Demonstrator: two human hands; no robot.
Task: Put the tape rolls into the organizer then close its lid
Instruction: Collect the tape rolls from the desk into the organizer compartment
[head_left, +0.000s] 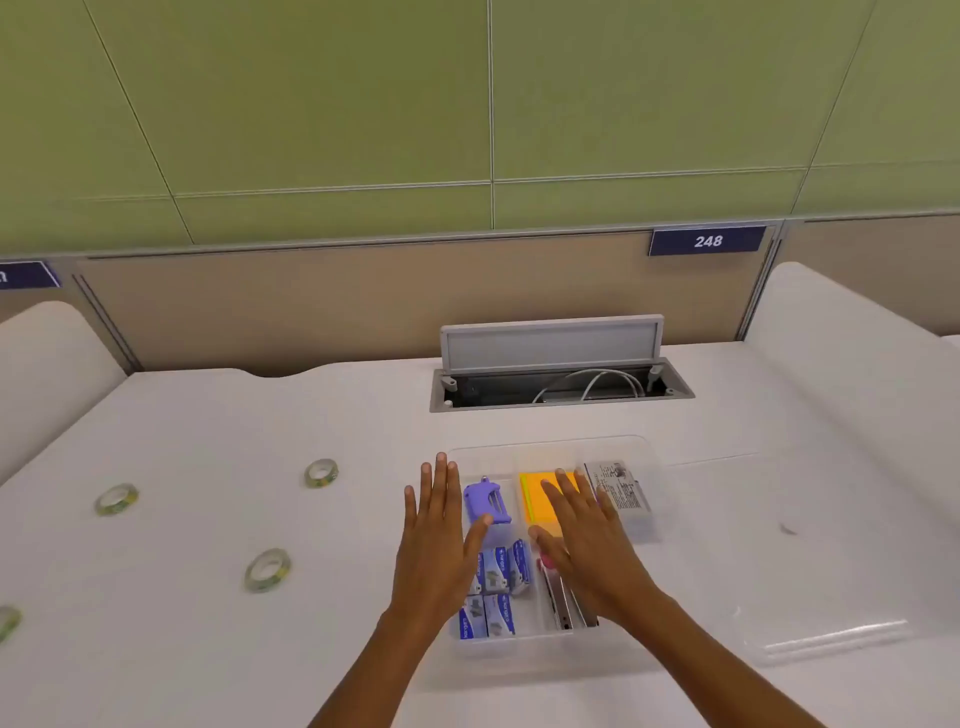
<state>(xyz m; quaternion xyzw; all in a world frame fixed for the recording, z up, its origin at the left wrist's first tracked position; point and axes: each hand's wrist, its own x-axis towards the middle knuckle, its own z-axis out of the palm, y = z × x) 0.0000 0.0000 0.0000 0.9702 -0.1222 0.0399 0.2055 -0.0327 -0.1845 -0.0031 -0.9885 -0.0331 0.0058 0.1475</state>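
Observation:
A clear plastic organizer (644, 452) lies open on the white desk, divided into compartments. Its clear lid (810, 566) rests flat on the desk to its right. My left hand (434, 545) hovers flat over the organizer's left edge, fingers spread, holding nothing. My right hand (587, 540) is spread over the middle compartments, also with nothing in it. Several tape rolls lie on the desk to the left: one (321, 473) farthest, one (116, 499) at the far left, one (267, 569) nearest, and one (7, 622) cut off by the frame's left edge.
The organizer holds a purple stapler remover (483, 501), orange sticky notes (537, 493), blue staple boxes (501, 577), a printed packet (618, 486) and metal staplers (563, 603). An open cable hatch (556, 384) sits behind it. Partition walls stand at the back and sides.

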